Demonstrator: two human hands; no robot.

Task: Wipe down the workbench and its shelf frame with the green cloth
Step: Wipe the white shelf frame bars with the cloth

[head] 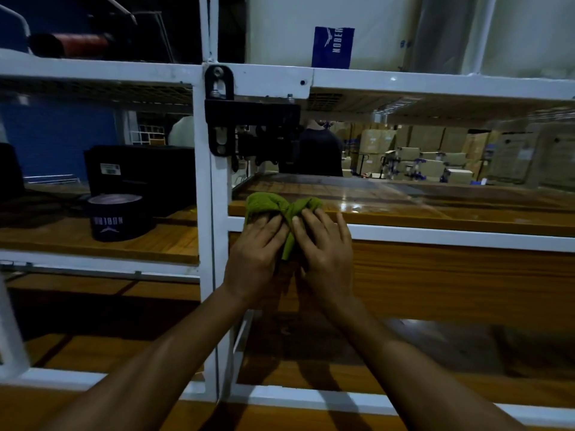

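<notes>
Both hands on the green cloth [284, 209], clamped on it together. The left hand [255, 245] has its fingers bent over the cloth's left lobe. The right hand [325, 248] has its fingertips at the pinched middle. Thumbs are hidden, palms nearly touching.

The cloth is olive-green, soft and crumpled, bunched into two rounded lobes like a bow. A narrow tail hangs down between the hands. No print or pattern shows.

The cloth sits just right of the white upright post [214, 244], pressed on the front edge of the glossy wooden workbench top [435, 213] and draped over the white rail [451, 236] under it.

- Left of the post: a round black tin [119, 217] with white lettering stands on a wooden shelf, with a black box [140, 175] behind it.
- On the post, above the cloth: a black metal bracket [249, 126].
- Right of the post, high up: a blue printed bag [333, 46] stands on the upper white shelf frame [435, 84].
- Far behind, right of the post: stacked cardboard boxes [429, 163] and a person in a dark top [319, 150].
</notes>
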